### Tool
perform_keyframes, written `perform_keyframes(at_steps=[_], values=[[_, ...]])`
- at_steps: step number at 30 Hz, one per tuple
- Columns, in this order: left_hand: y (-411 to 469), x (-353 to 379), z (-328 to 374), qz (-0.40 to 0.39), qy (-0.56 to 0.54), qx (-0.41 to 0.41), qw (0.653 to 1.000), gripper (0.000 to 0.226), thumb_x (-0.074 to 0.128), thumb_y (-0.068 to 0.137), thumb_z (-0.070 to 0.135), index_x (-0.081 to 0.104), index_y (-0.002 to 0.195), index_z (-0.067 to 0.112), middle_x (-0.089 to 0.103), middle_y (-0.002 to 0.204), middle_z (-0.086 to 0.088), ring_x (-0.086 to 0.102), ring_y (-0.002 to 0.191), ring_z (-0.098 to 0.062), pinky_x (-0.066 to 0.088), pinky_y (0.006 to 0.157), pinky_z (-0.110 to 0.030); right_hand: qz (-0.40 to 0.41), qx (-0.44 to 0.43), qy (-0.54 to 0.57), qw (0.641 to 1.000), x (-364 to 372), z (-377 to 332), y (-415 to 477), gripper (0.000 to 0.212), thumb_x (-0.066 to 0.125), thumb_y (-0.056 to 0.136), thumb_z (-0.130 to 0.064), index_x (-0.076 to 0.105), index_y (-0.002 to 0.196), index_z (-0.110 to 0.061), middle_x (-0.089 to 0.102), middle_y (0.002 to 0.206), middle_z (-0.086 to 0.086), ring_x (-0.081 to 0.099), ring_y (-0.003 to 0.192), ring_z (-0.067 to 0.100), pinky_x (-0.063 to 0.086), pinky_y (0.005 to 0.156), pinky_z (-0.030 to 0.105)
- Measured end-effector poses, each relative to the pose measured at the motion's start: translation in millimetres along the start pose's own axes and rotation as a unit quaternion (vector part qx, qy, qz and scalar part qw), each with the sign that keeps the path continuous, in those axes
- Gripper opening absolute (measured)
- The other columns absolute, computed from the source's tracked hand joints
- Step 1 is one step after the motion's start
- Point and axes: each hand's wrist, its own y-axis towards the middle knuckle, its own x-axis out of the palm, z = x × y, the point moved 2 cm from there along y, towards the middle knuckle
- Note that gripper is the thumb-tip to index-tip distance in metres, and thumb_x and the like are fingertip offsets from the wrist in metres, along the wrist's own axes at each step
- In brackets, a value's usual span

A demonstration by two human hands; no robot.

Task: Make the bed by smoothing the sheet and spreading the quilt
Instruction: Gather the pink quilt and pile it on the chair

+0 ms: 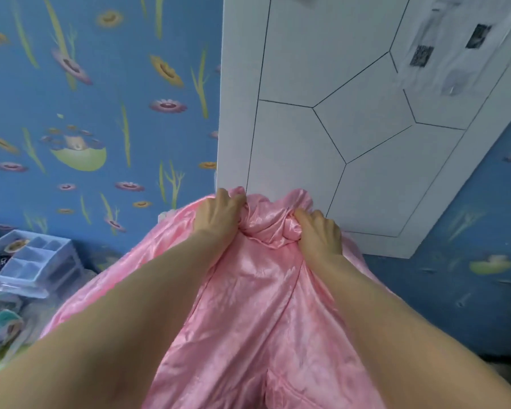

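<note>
The left hand (219, 215) and right hand (320, 234) are gripping bunched folds of the shiny pink quilt (254, 305), draping below them. Labels (422, 56) above the right hand are showing only blur.

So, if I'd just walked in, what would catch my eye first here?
The shiny pink quilt fills the middle, its top edge bunched up in the left hand and right hand, both gripping it with arms stretched out. Behind it stand a white panel with thin black angular lines, upper right, and blue flowered wallpaper on the left. A lilac drawer organizer sits at the lower left.
</note>
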Motion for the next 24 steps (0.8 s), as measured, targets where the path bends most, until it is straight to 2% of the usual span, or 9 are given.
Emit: perform_keyframes(at_steps=[3, 6, 9, 12, 14, 16, 19, 21, 24], values=[[1.2, 66.3, -20.0, -0.069, 0.018, -0.017, 0.997, 0.046, 0.043, 0.095, 0.016, 0.032, 0.139, 0.028, 0.048, 0.120, -0.012, 0.061, 0.096, -0.038, 0.042, 0.065, -0.040, -0.067, -0.011, 0.023, 0.997, 72.7, -28.0, 2.6, 0.045, 0.045, 0.092, -0.001, 0.043, 0.132, -0.023, 0.057, 0.106, 0.012, 0.061, 0.086, 0.027, 0.037, 0.059, 0.032], [1.1, 128.6, -46.9, -0.123, 0.039, -0.029, 0.991, 0.051, 0.044, 0.095, 0.010, 0.030, 0.140, 0.029, 0.044, 0.129, -0.013, 0.062, 0.095, -0.036, 0.048, 0.069, -0.041, -0.126, -0.009, 0.033, 0.991, 142.1, -57.6, 5.1, 0.045, 0.046, 0.092, -0.001, 0.040, 0.132, -0.021, 0.055, 0.115, 0.012, 0.064, 0.092, 0.030, 0.047, 0.066, 0.036], [2.6, 183.9, -69.1, -0.164, 0.029, -0.052, 0.985, 0.055, 0.045, 0.097, 0.008, 0.030, 0.142, 0.035, 0.038, 0.138, -0.012, 0.059, 0.103, -0.032, 0.051, 0.076, -0.036, -0.147, -0.022, 0.043, 0.988, 198.3, -81.3, 14.4, 0.046, 0.046, 0.092, -0.002, 0.039, 0.133, -0.020, 0.053, 0.121, 0.012, 0.063, 0.097, 0.032, 0.050, 0.074, 0.039], [-1.8, 241.4, -86.0, -0.203, 0.017, -0.084, 0.975, 0.063, 0.049, 0.095, 0.007, 0.026, 0.145, 0.037, 0.021, 0.152, -0.018, 0.056, 0.112, -0.035, 0.054, 0.081, -0.038, -0.170, -0.040, 0.042, 0.984, 251.1, -104.1, 20.3, 0.047, 0.045, 0.092, -0.004, 0.039, 0.136, -0.021, 0.051, 0.125, 0.013, 0.061, 0.100, 0.031, 0.049, 0.083, 0.042], [-6.6, 272.0, -96.5, -0.225, 0.016, -0.096, 0.969, 0.058, 0.048, 0.095, 0.010, 0.029, 0.144, 0.034, 0.029, 0.147, -0.018, 0.057, 0.110, -0.035, 0.053, 0.082, -0.038, -0.185, -0.043, 0.041, 0.981, 281.5, -117.6, 20.7, 0.044, 0.044, 0.093, -0.008, 0.041, 0.135, -0.023, 0.050, 0.124, 0.014, 0.061, 0.099, 0.032, 0.049, 0.084, 0.043], [-10.2, 299.0, -105.4, -0.224, 0.018, -0.103, 0.969, 0.048, 0.044, 0.097, 0.012, 0.035, 0.140, 0.029, 0.046, 0.134, -0.014, 0.060, 0.107, -0.033, 0.052, 0.082, -0.039, -0.177, -0.040, 0.023, 0.983, 306.3, -129.6, 20.5, 0.038, 0.054, 0.089, -0.014, 0.051, 0.124, -0.025, 0.056, 0.114, 0.012, 0.064, 0.088, 0.031, 0.052, 0.075, 0.043], [-11.1, 316.9, -111.8, -0.205, 0.028, -0.107, 0.972, 0.037, 0.043, 0.096, 0.013, 0.045, 0.133, 0.022, 0.059, 0.119, -0.010, 0.063, 0.101, -0.034, 0.052, 0.075, -0.040, -0.182, -0.038, 0.007, 0.983, 325.6, -138.6, 24.0, 0.035, 0.084, 0.055, -0.019, 0.068, 0.084, -0.027, 0.063, 0.075, 0.006, 0.061, 0.049, 0.022, 0.049, 0.043, 0.032], [-12.1, 324.8, -111.8, -0.203, 0.027, -0.107, 0.973, 0.033, 0.044, 0.096, 0.012, 0.049, 0.127, 0.021, 0.061, 0.114, -0.009, 0.064, 0.098, -0.033, 0.052, 0.072, -0.040, -0.172, -0.033, 0.006, 0.985, 338.8, -137.6, 21.2, 0.035, 0.085, 0.050, -0.017, 0.067, 0.079, -0.026, 0.062, 0.071, 0.005, 0.059, 0.046, 0.021, 0.048, 0.041, 0.030], [-18.3, 323.2, -108.4, -0.218, 0.019, -0.110, 0.970, 0.036, 0.046, 0.096, 0.012, 0.044, 0.130, 0.023, 0.055, 0.119, -0.010, 0.062, 0.102, -0.034, 0.053, 0.073, -0.040, -0.176, -0.024, 0.017, 0.984, 335.8, -131.2, 13.8, 0.034, 0.080, 0.061, -0.014, 0.062, 0.088, -0.023, 0.061, 0.080, 0.008, 0.062, 0.053, 0.024, 0.051, 0.046, 0.033]])
